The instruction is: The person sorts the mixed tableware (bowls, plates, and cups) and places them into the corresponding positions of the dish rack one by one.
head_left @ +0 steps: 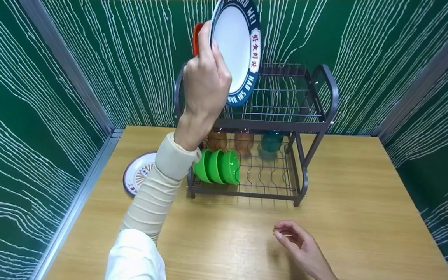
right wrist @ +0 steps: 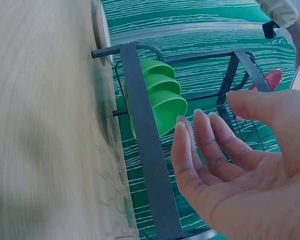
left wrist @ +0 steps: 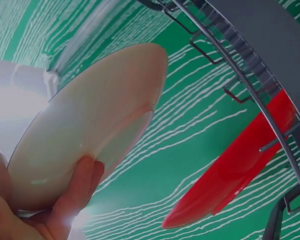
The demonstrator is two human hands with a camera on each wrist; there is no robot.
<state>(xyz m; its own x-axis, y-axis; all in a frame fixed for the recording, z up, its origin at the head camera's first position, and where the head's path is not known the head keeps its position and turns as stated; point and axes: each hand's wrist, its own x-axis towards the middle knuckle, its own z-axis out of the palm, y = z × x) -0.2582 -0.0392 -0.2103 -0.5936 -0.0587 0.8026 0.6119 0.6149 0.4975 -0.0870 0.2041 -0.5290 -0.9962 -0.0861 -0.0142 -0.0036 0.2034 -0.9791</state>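
Note:
My left hand (head_left: 207,79) grips a white plate (head_left: 231,46) by its left edge, above the upper tier of the rack. The plate has a dark blue rim with lettering and stands nearly on edge. In the left wrist view, its pale underside (left wrist: 97,115) faces the camera, with fingers (left wrist: 80,182) pressed against it. A red plate (left wrist: 235,170) leans in the upper tier, mostly hidden behind my left hand in the head view. My right hand (head_left: 301,247) hovers over the table front, its fingers loosely curled and holding nothing.
A dark two-tier dish rack (head_left: 276,125) stands at the table's back. Its lower tier holds green bowls (head_left: 216,167), two orange cups (head_left: 244,140) and a teal cup (head_left: 272,141). Another patterned plate (head_left: 132,175) lies left of the rack. Green patterned walls surround the wooden table (head_left: 356,186).

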